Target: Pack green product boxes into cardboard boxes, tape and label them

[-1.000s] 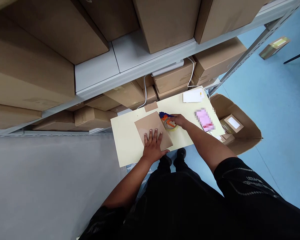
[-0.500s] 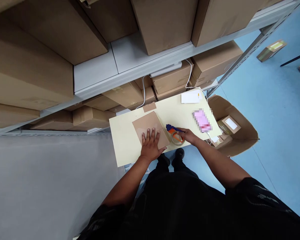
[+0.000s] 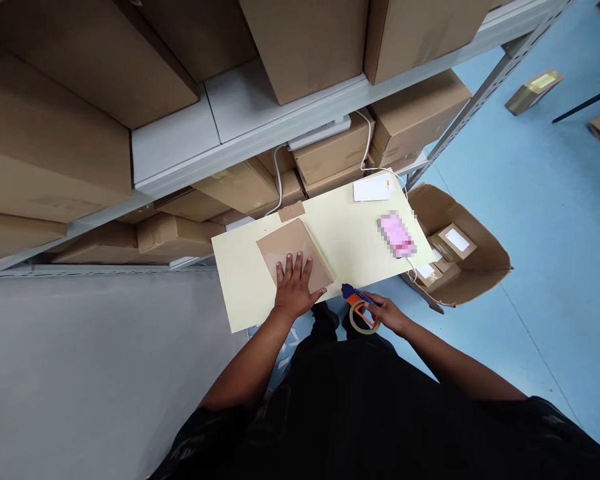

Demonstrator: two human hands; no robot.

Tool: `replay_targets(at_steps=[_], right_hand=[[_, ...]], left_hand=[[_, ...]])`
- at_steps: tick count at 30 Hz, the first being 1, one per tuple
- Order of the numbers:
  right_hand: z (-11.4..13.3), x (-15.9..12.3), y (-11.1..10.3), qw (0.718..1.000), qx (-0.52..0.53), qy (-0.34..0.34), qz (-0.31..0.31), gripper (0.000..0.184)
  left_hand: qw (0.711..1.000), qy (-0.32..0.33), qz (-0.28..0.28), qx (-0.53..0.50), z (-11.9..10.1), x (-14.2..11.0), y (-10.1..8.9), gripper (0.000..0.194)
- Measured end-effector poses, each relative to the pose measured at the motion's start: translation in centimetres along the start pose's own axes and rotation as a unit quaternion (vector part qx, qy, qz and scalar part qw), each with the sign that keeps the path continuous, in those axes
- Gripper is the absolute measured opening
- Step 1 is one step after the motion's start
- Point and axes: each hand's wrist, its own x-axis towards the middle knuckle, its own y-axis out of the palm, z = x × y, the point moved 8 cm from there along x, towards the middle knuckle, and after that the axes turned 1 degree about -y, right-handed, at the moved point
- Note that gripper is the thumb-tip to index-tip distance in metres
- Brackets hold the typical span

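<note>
My left hand (image 3: 293, 289) lies flat, fingers spread, on a flat brown cardboard parcel (image 3: 290, 248) that rests on a pale yellow table (image 3: 350, 230). My right hand (image 3: 389, 313) grips an orange and blue tape dispenser (image 3: 361, 309) with a roll of clear tape, held just off the table's near edge, above my shoes. A strip of tape runs along the parcel's right edge.
A pink blurred item (image 3: 395, 235), a white card (image 3: 372, 190) and a small brown piece (image 3: 291, 211) lie on the table. An open carton (image 3: 480, 253) with small parcels stands on the blue floor at right. Metal shelves (image 3: 260, 127) full of cardboard boxes rise behind the table.
My right hand has pulled the tape dispenser from the parcel's far right corner toward me, along its edge and past the table's near edge. The left hand stayed flat on the parcel.
</note>
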Motion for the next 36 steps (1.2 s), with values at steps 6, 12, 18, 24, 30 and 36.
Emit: replay_targets(at_steps=[6, 12, 18, 24, 30, 36], right_hand=[[0.1, -0.2, 0.4, 0.989, -0.132, -0.060, 0.027, 0.059], [4.7, 3.2, 2.8, 0.932, -0.336, -0.116, 0.072, 0.056], [7.0, 4.4, 13.7, 0.811, -0.496, -0.221, 0.218, 0.058], [5.9, 3.0, 12.8, 0.846, -0.465, -0.165, 0.201, 0.052], [6.7, -0.3, -1.3, 0.945, -0.311, -0.094, -0.039, 0.041], [12.5, 1.4, -2.3, 0.830, -0.461, -0.239, -0.203, 0.061]], left_hand=[[1.000, 0.008, -0.002, -0.003, 0.0, -0.1, 0.2, 0.097], [1.000, 0.015, -0.002, -0.010, -0.1, -0.2, 0.3, 0.097], [1.000, 0.019, -0.002, -0.015, 0.0, -0.2, 0.5, 0.096], [1.000, 0.025, -0.011, -0.014, 0.1, -0.4, 0.4, 0.098], [0.999, 0.032, -0.028, -0.029, 0.1, -0.7, 0.3, 0.097], [0.998, 0.037, -0.036, -0.021, 0.2, -0.7, 0.4, 0.095]])
